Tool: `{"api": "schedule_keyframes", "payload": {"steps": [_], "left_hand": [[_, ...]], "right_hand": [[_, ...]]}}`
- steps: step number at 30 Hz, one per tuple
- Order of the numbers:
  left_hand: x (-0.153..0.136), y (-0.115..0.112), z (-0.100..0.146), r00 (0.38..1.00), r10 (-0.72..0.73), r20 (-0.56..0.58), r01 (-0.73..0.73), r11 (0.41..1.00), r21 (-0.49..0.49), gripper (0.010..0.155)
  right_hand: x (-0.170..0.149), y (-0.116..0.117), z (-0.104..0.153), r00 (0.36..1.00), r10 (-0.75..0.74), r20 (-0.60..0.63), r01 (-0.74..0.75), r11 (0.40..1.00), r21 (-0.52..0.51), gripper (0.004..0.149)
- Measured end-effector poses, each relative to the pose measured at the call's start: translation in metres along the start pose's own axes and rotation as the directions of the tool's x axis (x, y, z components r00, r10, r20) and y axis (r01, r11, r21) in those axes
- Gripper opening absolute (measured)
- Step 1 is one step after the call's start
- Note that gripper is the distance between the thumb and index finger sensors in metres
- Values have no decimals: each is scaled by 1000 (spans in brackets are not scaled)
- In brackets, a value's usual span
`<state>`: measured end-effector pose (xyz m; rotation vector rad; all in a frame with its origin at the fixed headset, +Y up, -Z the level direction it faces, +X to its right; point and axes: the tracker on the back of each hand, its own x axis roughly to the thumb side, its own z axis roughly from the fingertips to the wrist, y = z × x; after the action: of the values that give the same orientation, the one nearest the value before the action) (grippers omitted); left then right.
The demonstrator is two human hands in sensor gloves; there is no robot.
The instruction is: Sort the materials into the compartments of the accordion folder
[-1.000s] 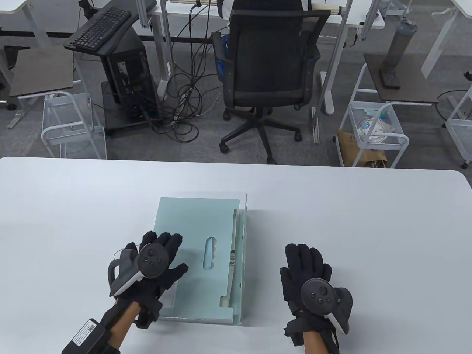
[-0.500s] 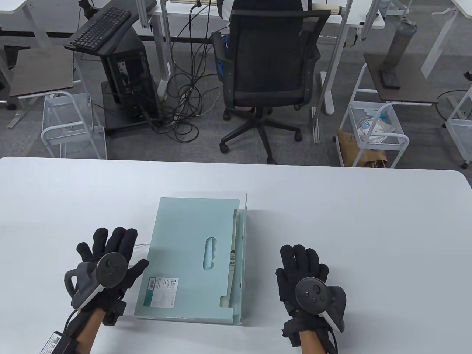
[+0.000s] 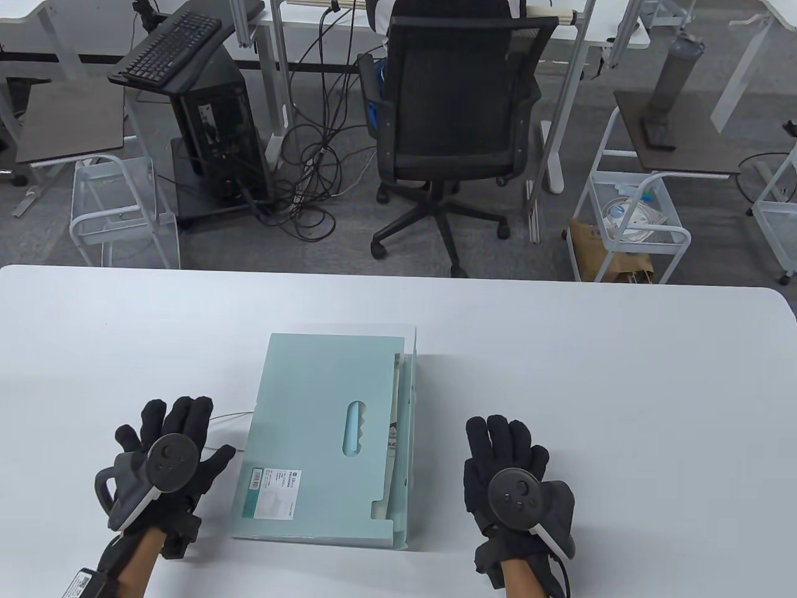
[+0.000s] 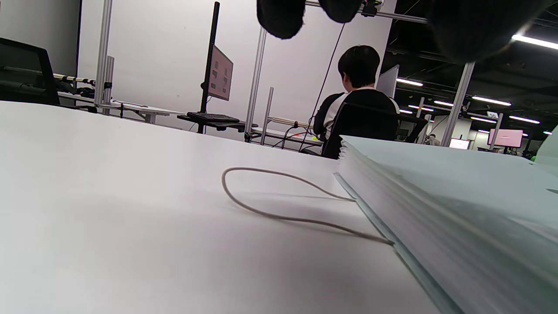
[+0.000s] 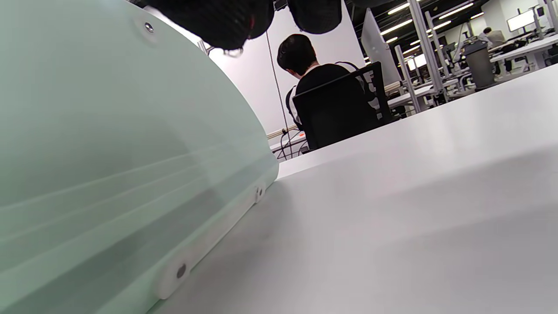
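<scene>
Between both open, empty hands, the folder (image 3: 324,436) runs 6-to-12; left hand (image 3: 168,461) sits slightly nearer than right hand (image 3: 507,476).

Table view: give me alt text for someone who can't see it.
A pale green accordion folder lies flat on a white table, with a gloved left hand and right hand resting open on the table at either side, neither touching it. A thin elastic cord loops out from the folder's left edge.
</scene>
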<state>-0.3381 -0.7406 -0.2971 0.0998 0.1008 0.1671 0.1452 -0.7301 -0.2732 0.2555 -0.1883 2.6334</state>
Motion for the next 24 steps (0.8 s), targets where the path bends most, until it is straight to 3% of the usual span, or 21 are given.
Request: {"api": "schedule_keyframes", "payload": {"steps": [13, 24], "left_hand": [[-9, -1, -2, 999, -19, -32, 18, 999, -33, 82], [-17, 0, -3, 998, 11, -69, -14, 999, -36, 79]], "right_hand": [[39, 20, -1, 969, -182, 165, 167, 981, 100, 52], [66, 63, -3, 958, -169, 233, 90, 945, 316, 59]]}}
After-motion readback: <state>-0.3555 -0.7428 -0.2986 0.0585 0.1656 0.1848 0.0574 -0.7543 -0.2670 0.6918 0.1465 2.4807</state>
